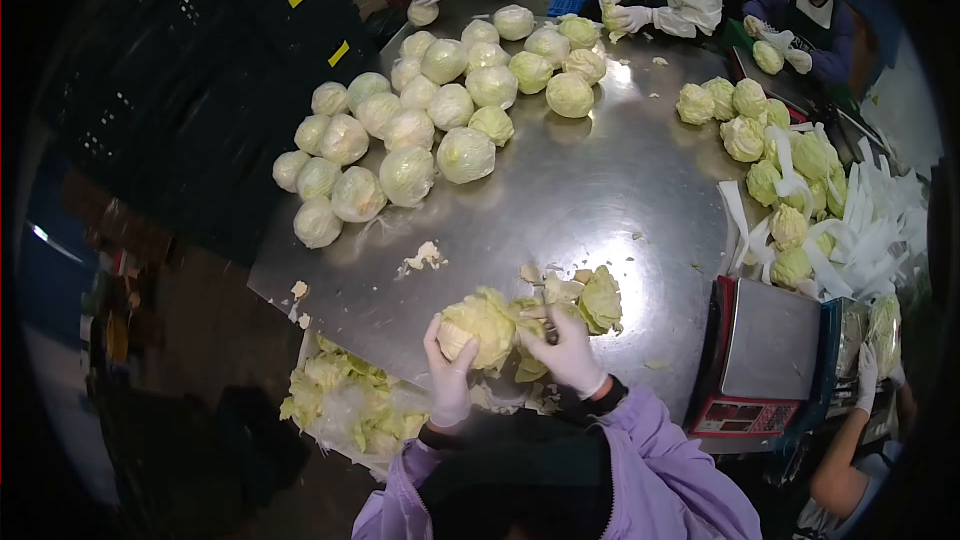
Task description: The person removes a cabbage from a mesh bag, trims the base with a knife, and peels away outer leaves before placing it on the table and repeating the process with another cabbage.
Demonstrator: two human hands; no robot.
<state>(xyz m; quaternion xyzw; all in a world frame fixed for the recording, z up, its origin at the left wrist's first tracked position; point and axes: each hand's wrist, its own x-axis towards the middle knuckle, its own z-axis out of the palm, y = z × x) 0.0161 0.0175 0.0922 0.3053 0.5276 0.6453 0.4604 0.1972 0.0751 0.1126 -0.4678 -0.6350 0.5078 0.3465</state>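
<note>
My left hand (448, 370), in a white glove, cups a pale green cabbage (480, 328) from its left side, above the near edge of the metal table (560, 210). Just to the right of it, my right hand (568, 352), also gloved, has its fingers bent at some loose green leaves (528, 328). Something small and dark shows by those fingers; what it is I cannot make out. A loose clump of outer leaves (601, 300) lies on the table beyond my right hand, with trimmed bits around it.
Several film-wrapped cabbages (408, 128) cover the far left of the table. Unwrapped cabbages (742, 138) and white foam strips (880, 230) pile up on the right, near a red scale (770, 340). A bin of leaves (345, 395) stands below left. Co-workers handle cabbages around the table.
</note>
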